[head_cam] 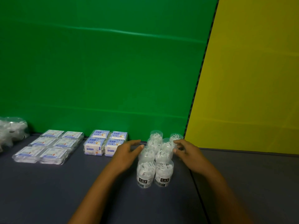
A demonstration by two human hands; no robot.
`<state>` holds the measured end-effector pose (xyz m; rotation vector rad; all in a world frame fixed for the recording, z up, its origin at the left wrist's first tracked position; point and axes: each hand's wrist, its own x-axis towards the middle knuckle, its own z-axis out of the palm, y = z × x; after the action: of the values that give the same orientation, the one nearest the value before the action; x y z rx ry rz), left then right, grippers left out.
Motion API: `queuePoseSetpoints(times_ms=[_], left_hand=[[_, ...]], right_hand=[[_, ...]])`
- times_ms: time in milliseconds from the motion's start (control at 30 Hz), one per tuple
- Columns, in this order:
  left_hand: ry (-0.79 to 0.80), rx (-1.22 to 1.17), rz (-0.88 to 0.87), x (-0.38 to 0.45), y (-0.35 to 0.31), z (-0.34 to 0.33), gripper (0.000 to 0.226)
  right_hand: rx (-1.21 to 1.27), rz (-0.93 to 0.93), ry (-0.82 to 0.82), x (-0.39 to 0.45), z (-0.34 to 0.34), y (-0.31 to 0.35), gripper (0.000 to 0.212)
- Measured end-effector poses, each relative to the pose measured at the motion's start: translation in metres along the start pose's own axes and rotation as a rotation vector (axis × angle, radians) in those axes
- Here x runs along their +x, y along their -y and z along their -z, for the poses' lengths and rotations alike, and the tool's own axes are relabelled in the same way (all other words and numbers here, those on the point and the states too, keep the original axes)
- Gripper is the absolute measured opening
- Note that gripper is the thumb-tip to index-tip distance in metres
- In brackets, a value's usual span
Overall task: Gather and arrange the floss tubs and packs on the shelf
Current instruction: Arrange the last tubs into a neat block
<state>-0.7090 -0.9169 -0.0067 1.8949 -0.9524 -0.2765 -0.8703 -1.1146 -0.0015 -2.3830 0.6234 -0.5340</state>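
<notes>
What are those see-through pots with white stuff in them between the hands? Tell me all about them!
The floss tubs are small clear plastic cylinders packed with white floss picks. They stand upright on the dark shelf, close together in two rows running back toward the green wall. The two nearest carry black labels; one reads DENTAL FLOSS. The left hand and right hand flank the group, fingers at the middle tubs.

"1+1" is printed on the lids of the blue-and-white floss boxes (106, 143). "DENTAL FLOSS" is partly legible on the black label of the nearest clear floss tubs (145, 174); other print is blurred.
</notes>
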Motion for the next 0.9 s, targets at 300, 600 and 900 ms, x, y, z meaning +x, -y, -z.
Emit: queuePoseSetpoints(times_ms=[300, 600, 900], left_hand=[[0.05, -0.055, 0.052, 0.016, 0.006, -0.011, 0.037], [-0.033, -0.071, 0.048, 0.036, 0.017, -0.008, 0.052], [0.059, -0.033, 0.043, 0.076, 0.014, -0.014, 0.046]], right_hand=[[-0.03, 0.062, 0.024, 0.017, -0.013, 0.004, 0.03], [-0.102, 0.043, -0.201, 0.033, -0.003, -0.012, 0.025], [-0.147, -0.056, -0.167, 0.064, -0.019, -0.021, 0.033]])
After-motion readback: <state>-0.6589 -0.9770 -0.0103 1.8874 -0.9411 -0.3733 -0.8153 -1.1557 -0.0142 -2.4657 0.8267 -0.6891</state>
